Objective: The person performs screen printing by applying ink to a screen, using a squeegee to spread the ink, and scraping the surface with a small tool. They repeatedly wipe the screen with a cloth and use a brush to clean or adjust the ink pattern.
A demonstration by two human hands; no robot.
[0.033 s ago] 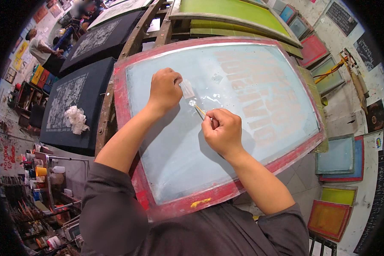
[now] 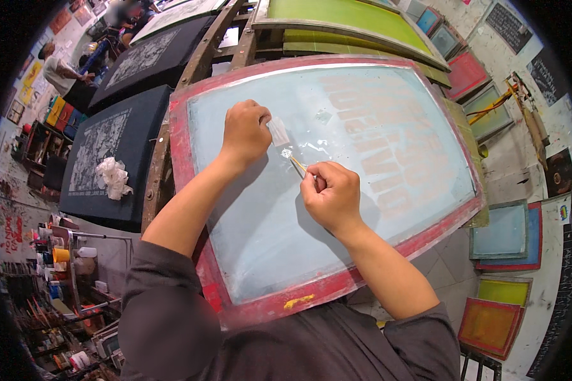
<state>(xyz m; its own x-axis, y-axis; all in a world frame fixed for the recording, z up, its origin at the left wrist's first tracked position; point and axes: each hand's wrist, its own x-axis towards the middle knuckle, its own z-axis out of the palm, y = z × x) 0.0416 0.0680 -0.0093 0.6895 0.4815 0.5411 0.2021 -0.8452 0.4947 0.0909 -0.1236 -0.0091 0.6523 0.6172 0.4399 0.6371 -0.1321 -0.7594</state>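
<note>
In the head view, a red-framed screen [image 2: 182, 146] slopes across the centre, its near edge at the person's torso — presumably so that both hands can reach its light-blue mesh [image 2: 267, 260]. The left hand [image 2: 246, 131], on the far left of the mesh, has its fingers drawn narrow around a pale translucent piece [image 2: 279, 134], seemingly to keep that piece's lower end by the work. The right hand [image 2: 332, 193] pinches a thin yellowish stick [image 2: 298, 164] — a pencil-like hold that suits fine control — with its far tip at a small white patch [image 2: 286, 153]. Whether the left hand's heel rests on the mesh, I cannot tell.
</note>
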